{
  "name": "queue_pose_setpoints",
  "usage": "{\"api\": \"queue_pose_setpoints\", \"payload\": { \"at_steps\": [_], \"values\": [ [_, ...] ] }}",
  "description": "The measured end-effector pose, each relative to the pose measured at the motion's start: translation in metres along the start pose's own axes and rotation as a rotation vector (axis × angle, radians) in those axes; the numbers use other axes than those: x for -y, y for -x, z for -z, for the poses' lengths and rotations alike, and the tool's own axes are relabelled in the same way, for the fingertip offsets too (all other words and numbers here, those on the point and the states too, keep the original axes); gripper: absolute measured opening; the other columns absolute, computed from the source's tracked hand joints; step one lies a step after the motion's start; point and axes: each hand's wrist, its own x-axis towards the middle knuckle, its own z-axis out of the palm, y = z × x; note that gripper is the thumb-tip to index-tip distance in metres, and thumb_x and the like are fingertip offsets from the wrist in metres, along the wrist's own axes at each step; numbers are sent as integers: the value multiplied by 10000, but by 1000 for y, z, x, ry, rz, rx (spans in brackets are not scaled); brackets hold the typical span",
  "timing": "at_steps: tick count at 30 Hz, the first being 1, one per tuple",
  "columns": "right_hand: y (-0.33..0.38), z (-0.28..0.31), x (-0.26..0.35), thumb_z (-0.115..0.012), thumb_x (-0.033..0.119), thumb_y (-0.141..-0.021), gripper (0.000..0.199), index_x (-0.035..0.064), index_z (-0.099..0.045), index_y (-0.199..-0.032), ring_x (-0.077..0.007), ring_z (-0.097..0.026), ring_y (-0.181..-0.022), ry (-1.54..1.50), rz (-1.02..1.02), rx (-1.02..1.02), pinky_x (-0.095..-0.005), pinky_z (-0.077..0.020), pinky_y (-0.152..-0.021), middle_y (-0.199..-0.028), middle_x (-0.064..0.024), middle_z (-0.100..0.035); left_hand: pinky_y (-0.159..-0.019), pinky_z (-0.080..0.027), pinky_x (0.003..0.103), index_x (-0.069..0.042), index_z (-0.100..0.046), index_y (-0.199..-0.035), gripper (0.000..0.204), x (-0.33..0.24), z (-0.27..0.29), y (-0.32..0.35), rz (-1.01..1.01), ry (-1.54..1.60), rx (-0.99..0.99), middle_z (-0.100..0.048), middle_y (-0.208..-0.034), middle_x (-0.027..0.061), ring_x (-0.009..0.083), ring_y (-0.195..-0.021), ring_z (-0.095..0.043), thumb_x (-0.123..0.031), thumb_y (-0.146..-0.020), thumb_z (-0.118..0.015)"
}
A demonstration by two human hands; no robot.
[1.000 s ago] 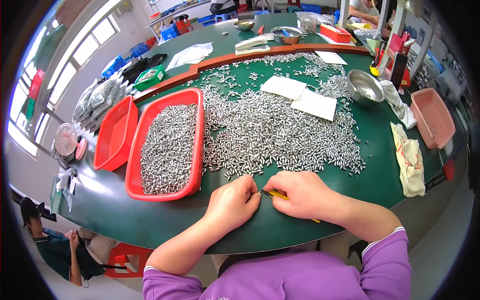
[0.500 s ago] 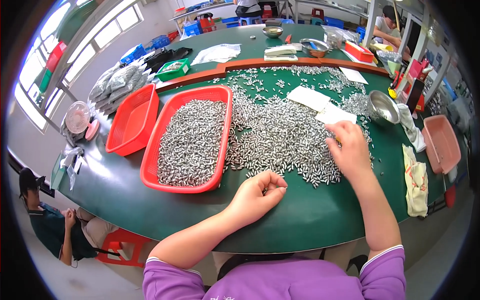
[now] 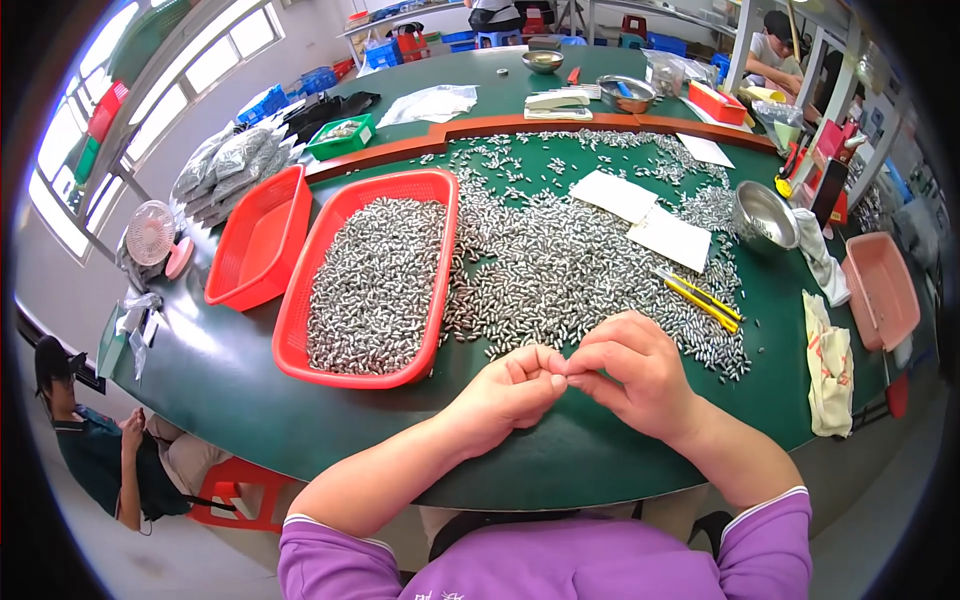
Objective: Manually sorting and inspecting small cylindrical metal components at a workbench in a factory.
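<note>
Over the near part of the green table (image 3: 400, 440), my left hand (image 3: 508, 392) and my right hand (image 3: 632, 372) meet at the fingertips, both pinched closed. Whatever lies between the fingers is too small or hidden to make out. Just beyond them spreads a heap of small silvery, bullet-shaped metal pieces (image 3: 550, 270). A yellow utility knife (image 3: 702, 304) lies on the right side of the heap. To the left, a red plastic basket (image 3: 287, 318) is filled with the same metal pieces. Two white cards (image 3: 672, 238) rest on the far right of the heap.
An empty red basket (image 3: 255, 245) stands at the left by bagged parts (image 3: 232, 165) and a pink fan (image 3: 153, 232). A steel bowl (image 3: 765, 215), a cloth (image 3: 828, 370) and a pink tray (image 3: 880, 290) are right. A wooden strip (image 3: 380, 155) borders the back. A person (image 3: 105, 440) sits far left.
My right hand has come from the right side of the heap down and left to my left hand's fingertips. The yellow utility knife now lies uncovered on the heap.
</note>
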Motion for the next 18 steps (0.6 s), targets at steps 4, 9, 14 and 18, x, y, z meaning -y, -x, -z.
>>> {"api": "queue_pose_setpoints", "payload": {
  "at_steps": [4,9,14,18],
  "values": [
    [0,0,-3,-756,131,-764,165,101,-660,-895,-247,-612,-817,-59,-10,29,-367,-498,-723,-876,-36,-618,-487,-227,195,-116,-540,-1048,92,-1,0,0,-31,-41,19,-441,-732,-93,11,-563,-323,-136,-967,-580],
    [2,0,-3,-751,132,-772,167,97,-655,-904,-249,-610,-839,-45,-14,45,-368,-497,-740,-894,-43,-616,-489,-230,200,-117,-546,-1033,81,-1,-1,1,-47,-88,-15,-449,-730,-91,12,-561,-322,-140,-966,-586],
    [2,-2,-7,-715,95,-783,155,106,-652,-924,-253,-615,-872,41,-66,20,-385,-495,-785,-907,-36,-616,-486,-230,200,-115,-551,-1040,83,-1,4,1,-52,-31,-35,-432,-715,-92,20,-552,-316,-154,-971,-576],
    [6,-2,-15,-703,141,-799,269,98,-657,-1060,-294,-547,-1111,294,-121,108,-431,-441,-942,-1121,-77,-575,-468,-227,193,-116,-537,-1040,71,-4,6,-2,-79,61,-84,-425,-708,-61,29,-545,-318,-155,-982,-528]
  ]
}}
